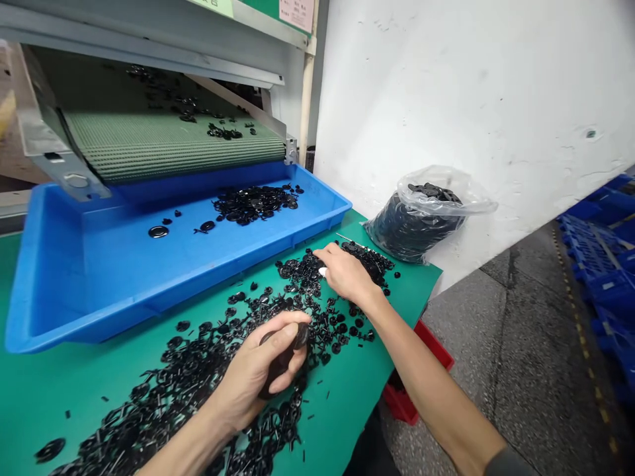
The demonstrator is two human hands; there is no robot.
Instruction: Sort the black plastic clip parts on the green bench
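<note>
My left hand (270, 360) is closed round several black round plastic pieces (278, 370), held above the spread of parts. Farther off, my right hand (343, 270) reaches into the heap of small black plastic parts (307, 274), its thumb and forefinger apart. Something white (323, 272) shows at the thumb of that hand; whether it is a finger cover or a loose piece I cannot tell. Small black discs and pins (198, 357) lie loose on the green tabletop (342, 403) around and below both hands. The undersides of the right fingers are hidden.
A blue tray (124, 271) holding black parts stands at the left, below a green conveyor belt (173, 142) carrying more. A clear plastic bag (421, 218) full of black pieces leans by the white wall. Under the table's right edge is a red bin (434, 344).
</note>
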